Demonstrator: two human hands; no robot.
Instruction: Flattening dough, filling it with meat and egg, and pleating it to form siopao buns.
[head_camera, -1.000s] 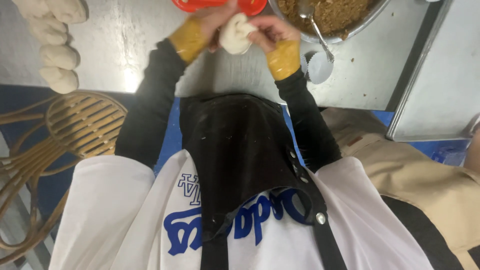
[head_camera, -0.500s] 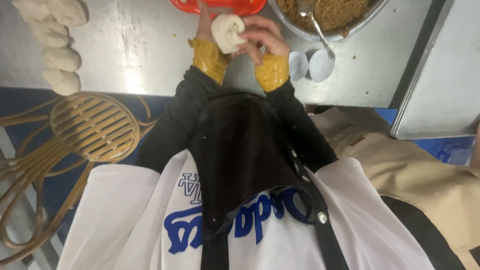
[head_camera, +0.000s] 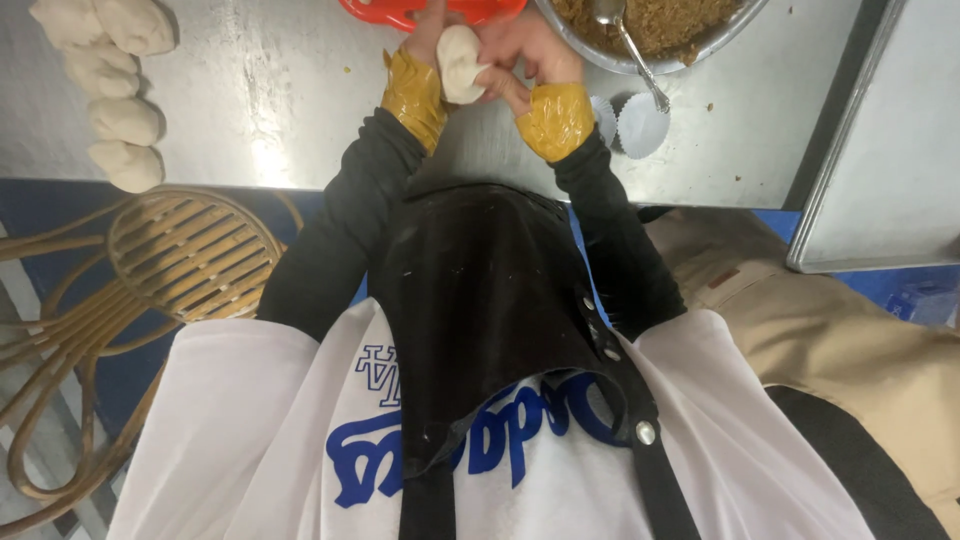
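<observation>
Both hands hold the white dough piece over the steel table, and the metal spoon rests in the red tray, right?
Not quite: in the head view the metal spoon rests in the round metal bowl of brown filling, not the red tray. Both hands do hold the white dough piece over the steel table.

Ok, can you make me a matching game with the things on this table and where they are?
Things:
1. dough piece
2. spoon
3. paper cups
4. row of dough balls

Places:
A. far left on the metal table
B. in the bowl of brown filling
C. between the left hand and right hand
D. on the table beside the right wrist

Pairs: 1-C, 2-B, 3-D, 4-A
</observation>
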